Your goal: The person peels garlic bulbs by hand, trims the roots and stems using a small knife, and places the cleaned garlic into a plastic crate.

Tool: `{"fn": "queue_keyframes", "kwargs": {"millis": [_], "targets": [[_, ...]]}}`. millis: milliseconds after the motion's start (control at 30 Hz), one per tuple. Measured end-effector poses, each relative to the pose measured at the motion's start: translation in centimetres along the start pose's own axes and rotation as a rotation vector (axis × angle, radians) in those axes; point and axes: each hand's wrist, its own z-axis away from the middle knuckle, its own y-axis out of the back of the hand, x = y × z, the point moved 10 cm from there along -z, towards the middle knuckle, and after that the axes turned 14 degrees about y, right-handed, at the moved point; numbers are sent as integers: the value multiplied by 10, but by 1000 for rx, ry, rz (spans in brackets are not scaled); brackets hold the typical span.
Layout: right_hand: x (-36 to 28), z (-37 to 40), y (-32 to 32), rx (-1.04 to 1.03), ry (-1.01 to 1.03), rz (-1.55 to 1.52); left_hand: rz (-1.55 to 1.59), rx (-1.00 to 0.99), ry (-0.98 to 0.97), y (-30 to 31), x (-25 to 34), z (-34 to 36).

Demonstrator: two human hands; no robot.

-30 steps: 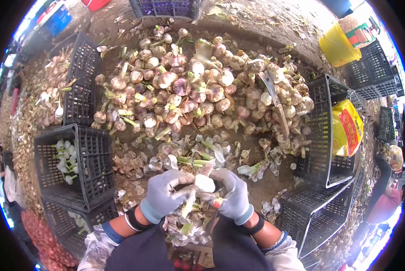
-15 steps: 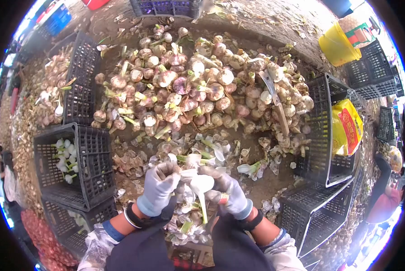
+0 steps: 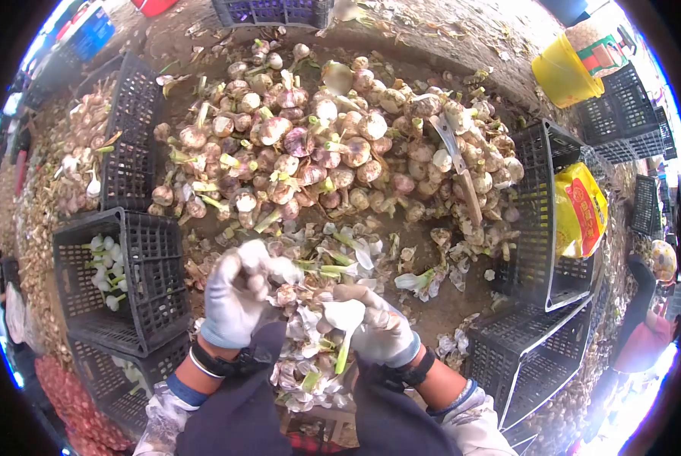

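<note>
My right hand (image 3: 378,325), in a pale glove, grips a peeled white garlic bulb (image 3: 345,313) whose green stem points down. To its left, my left hand (image 3: 238,292), also gloved, is raised with its fingers curled; what lies between them, if anything, is blurred. Papery garlic skins (image 3: 310,357) lie below and between the hands. Beyond them spreads a large heap of unpeeled garlic (image 3: 310,144) with short stems. A cutting tool with a wooden handle (image 3: 470,196) rests on the right part of the heap.
A black crate (image 3: 154,281) at the left holds peeled garlic. Another crate (image 3: 538,220) at the right has a yellow and red bag (image 3: 581,211) beside its rim. A yellow bucket (image 3: 567,72) stands at the back right. Part of a person (image 3: 648,342) shows at the far right.
My left hand has moved left and up, away from the bulb, and its fingers have loosened. My right hand still grips the bulb, slightly lower. The view has shifted a little.
</note>
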Motion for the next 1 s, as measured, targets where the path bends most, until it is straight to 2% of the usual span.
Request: {"fn": "queue_keyframes", "kwargs": {"millis": [33,100,167,200,233,300,333,433,467,500,533,633,667,700,767,800,833,900,933,967,1000], "targets": [[-2,-1,-2,-4,1,-73,30,41,-8,5,5,-2],[-6,-6,-10,-14,6,-220,45,264,-142,26,19,3],[-8,-9,-9,4,-3,-201,-300,363,-232,6,20,14],[-10,-11,-12,14,15,-184,-452,206,-139,-1,1,8],[-11,-12,-14,24,30,-170,-548,8,-127,-20,-16,8],[-4,-12,-12,14,-19,-154,-910,-44,-65,-39,-46,9],[-2,-12,-12,8,-42,-145,-886,-51,-30,-38,-54,10],[-12,-14,-17,87,81,129,-796,-53,61,-32,-67,10],[-4,-12,-9,2,18,100,-752,-39,79,-31,-67,12],[-1,-10,-9,7,0,83,-706,-25,98,-29,-67,13],[2,-8,-10,12,-18,66,-724,-58,-6,-33,-59,12],[1,-8,-10,8,23,-88,-355,20,-48,-15,-39,0],[-3,-7,-6,16,49,-98,-190,61,62,-1,-42,-4],[-7,-8,-6,21,77,-108,-218,64,71,3,-46,-4],[-18,-10,-2,123,144,60,-452,132,70,5,-56,-9],[-19,-11,2,136,166,247,-261,80,189,-6,-67,-10],[-30,-17,-18,-253,320,527,-71,28,308,-20,-78,-9],[-42,-22,-34,-456,562,1499,-125,-103,350,-20,-92,-14],[-61,-30,-35,-339,524,1426,-163,-27,404,-6,-92,-9],[-76,-33,3,-133,508,1524,-198,55,450,7,-91,-4],[-98,-39,39,27,554,1603,-837,-50,50,-17,-55,-3]]}}
